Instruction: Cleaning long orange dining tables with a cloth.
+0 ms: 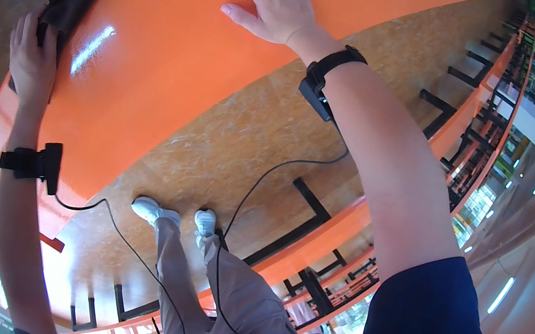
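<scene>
A dark brown cloth (73, 2) lies bunched at the left edge of the orange tabletop (175, 43). My left hand (35, 58) grips its near end, the fingers partly hidden against the dark folds. Farther right, my right hand (273, 2) is open, with fingers spread flat over the orange surface and nothing in it. Each wrist wears a black strap with a small black device, the left one (36, 162) and the right one (325, 81), with a thin cable running from each.
The cables (257, 183) hang down toward my waist. My feet in light shoes (156, 210) stand on the brown, marble-patterned floor (239, 126) beside the table. Other long orange tables (300, 244) with black supports stand behind and to the right. A wet-looking glare (92, 50) shines on the tabletop.
</scene>
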Demonstrator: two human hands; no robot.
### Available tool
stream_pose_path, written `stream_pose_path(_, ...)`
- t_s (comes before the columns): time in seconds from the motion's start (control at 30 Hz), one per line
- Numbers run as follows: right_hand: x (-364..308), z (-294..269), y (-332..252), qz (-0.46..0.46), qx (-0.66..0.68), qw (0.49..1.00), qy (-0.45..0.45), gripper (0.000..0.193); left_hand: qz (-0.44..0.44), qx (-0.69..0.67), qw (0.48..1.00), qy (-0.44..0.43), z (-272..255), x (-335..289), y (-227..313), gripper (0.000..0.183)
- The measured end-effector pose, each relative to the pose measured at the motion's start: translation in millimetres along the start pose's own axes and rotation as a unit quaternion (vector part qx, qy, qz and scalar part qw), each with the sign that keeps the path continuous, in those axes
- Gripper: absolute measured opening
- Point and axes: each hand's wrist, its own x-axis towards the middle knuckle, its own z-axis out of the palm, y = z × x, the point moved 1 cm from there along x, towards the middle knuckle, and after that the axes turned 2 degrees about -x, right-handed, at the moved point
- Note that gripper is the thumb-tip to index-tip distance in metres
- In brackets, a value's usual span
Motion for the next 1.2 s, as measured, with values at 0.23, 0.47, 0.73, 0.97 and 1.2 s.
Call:
stream_pose_path(0.23,-5,-9,10,-0.005,-0.02,1.0,-0.012,0.061,-0.043,-0.094,0.995,-0.012,-4,-62,103,0.031)
stream_pose_path(0.47,-3,-3,1,-0.009,-0.001,1.0,0.001,0.062,0.059,-0.099,0.985,-0.131,-19,-85,82,0.036)
stream_pose_path(0.73,8,-14,-8,-0.01,-0.013,1.0,-0.025,0.06,-0.072,0.009,0.996,0.046,1,21,21,0.023)
stream_pose_path(0.97,6,-23,-7,-0.008,-0.028,0.997,-0.076,0.065,0.166,-0.126,0.951,-0.227,-5,-73,149,0.028)
stream_pose_path(1.2,-2,-27,-9,-0.001,-0.019,0.997,-0.076,0.065,0.118,-0.188,0.96,-0.171,0,-73,147,0.033)
